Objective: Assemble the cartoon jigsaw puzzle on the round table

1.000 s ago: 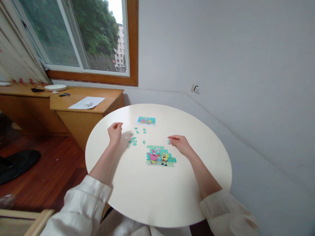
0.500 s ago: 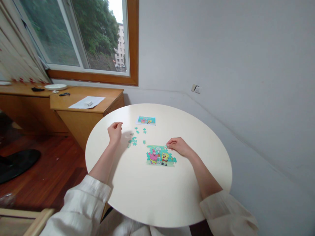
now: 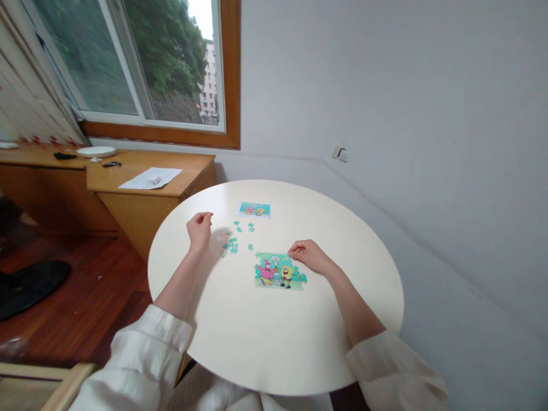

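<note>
A partly built cartoon jigsaw puzzle (image 3: pixel 280 272) lies in the middle of the round cream table (image 3: pixel 274 337). My right hand (image 3: pixel 309 255) rests at the puzzle's upper right corner, fingers curled and pinched, pressing a small teal piece there. My left hand (image 3: pixel 199 229) hovers to the left with thumb and fingers pinched together; what it holds, if anything, is too small to make out. Several loose teal pieces (image 3: pixel 233 245) lie between my left hand and the puzzle. A small reference picture card (image 3: pixel 254 209) lies farther back.
A wooden desk (image 3: pixel 141 191) stands left of the table, with papers (image 3: pixel 149 178), a white plate (image 3: pixel 96 152) and small dark items on it. A window is behind it. A wall socket (image 3: pixel 340 154) sits on the grey wall. A dark round base (image 3: pixel 25 285) lies on the wooden floor.
My right hand has slid a little left and down, from beside the puzzle onto its upper right corner. My left hand has stayed put.
</note>
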`<state>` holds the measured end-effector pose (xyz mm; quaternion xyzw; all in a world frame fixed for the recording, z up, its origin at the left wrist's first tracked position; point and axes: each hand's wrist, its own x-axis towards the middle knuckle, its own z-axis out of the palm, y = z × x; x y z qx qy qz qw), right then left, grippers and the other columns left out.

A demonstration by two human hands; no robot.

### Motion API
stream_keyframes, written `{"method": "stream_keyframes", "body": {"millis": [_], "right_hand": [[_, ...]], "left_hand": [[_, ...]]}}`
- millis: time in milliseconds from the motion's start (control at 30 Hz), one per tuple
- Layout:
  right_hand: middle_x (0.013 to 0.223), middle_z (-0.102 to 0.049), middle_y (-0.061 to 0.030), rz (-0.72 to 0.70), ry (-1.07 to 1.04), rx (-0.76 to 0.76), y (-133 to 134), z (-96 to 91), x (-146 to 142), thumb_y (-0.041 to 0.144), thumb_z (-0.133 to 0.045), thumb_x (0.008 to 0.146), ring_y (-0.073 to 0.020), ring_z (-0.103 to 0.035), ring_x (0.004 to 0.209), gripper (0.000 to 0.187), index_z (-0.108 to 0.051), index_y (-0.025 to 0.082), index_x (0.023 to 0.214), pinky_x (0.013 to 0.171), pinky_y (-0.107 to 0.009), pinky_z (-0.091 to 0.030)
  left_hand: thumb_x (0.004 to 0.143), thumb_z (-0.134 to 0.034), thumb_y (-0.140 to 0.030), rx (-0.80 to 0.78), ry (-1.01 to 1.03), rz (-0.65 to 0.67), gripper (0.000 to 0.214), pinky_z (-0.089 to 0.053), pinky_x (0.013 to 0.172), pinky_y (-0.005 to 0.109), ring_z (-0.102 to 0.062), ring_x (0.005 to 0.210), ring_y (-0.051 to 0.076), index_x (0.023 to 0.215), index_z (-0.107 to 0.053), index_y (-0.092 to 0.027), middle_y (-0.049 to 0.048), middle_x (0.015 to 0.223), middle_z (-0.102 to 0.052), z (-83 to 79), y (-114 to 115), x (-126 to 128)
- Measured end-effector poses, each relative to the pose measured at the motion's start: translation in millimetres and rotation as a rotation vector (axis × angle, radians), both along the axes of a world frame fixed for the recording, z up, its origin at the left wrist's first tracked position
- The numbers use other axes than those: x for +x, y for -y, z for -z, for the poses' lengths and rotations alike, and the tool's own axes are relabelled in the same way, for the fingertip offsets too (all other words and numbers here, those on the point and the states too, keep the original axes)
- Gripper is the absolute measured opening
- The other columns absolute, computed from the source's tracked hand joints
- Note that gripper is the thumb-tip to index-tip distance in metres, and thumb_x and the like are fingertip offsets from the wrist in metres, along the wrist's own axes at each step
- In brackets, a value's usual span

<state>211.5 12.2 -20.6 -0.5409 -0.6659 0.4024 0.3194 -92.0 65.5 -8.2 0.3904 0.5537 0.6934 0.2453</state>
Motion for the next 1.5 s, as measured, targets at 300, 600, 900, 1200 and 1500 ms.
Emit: {"method": "stream_keyframes", "body": {"millis": [300, 600, 900, 1200, 1500], "right_hand": [[0.054, -0.056, 0.0011, -0.031, 0.084, 0.05, 1, -0.1, 0, 0.03, -0.062, 0.065, -0.011, -0.049, 0.055, 0.016, -0.062, 0.014, 0.063, 0.057, -0.025, -0.038], [0.056, -0.053, 0.0019, -0.067, 0.137, 0.074, 1, -2.2, 0, 0.03, -0.059, 0.065, -0.0105, -0.046, 0.056, 0.016, -0.06, 0.015, 0.062, 0.056, -0.024, -0.035], [0.056, -0.052, 0.002, -0.063, 0.164, 0.074, 3, -6.1, -2, 0.028, -0.058, 0.065, -0.0104, -0.045, 0.056, 0.013, -0.059, 0.015, 0.062, 0.055, -0.024, -0.034], [0.056, -0.055, 0.0014, 0.013, -0.124, -0.038, -4, 4.0, 1, 0.034, -0.065, 0.06, -0.0095, -0.046, 0.054, 0.02, -0.059, 0.015, 0.065, 0.055, -0.025, -0.037], [0.065, -0.061, -0.0004, 0.025, -0.281, -0.069, -9, 6.6, 5, 0.035, -0.07, 0.057, -0.0107, -0.053, 0.06, 0.027, -0.064, 0.015, 0.075, 0.06, -0.025, -0.04]], "left_hand": [[0.061, -0.05, -0.026, 0.007, -0.003, -0.007, 0.018, -0.035, 0.053, 0.023, -0.046, 0.054, 0.011, 0.066, -0.063, -0.014, -0.0024, 0.054, -0.052, -1.8, 1, 1], [0.061, -0.05, -0.026, -0.006, -0.003, 0.002, 0.018, -0.034, 0.052, 0.023, -0.045, 0.054, 0.011, 0.066, -0.062, -0.014, -0.0027, 0.053, -0.051, -2.3, 2, 1], [0.061, -0.05, -0.027, 0.005, -0.017, 0.002, 0.018, -0.034, 0.052, 0.023, -0.045, 0.054, 0.011, 0.066, -0.063, -0.015, -0.003, 0.052, -0.049, 1.1, -2, -1], [0.06, -0.051, -0.027, 0.013, 0.01, 0.003, 0.017, -0.033, 0.052, 0.023, -0.045, 0.054, 0.011, 0.065, -0.062, -0.015, -0.0028, 0.053, -0.05, 2.7, -2, -2], [0.06, -0.05, -0.027, -0.009, 0.005, -0.002, 0.018, -0.034, 0.052, 0.023, -0.045, 0.054, 0.011, 0.066, -0.062, -0.015, -0.0025, 0.054, -0.05, 1.1, 0, -1]]}}
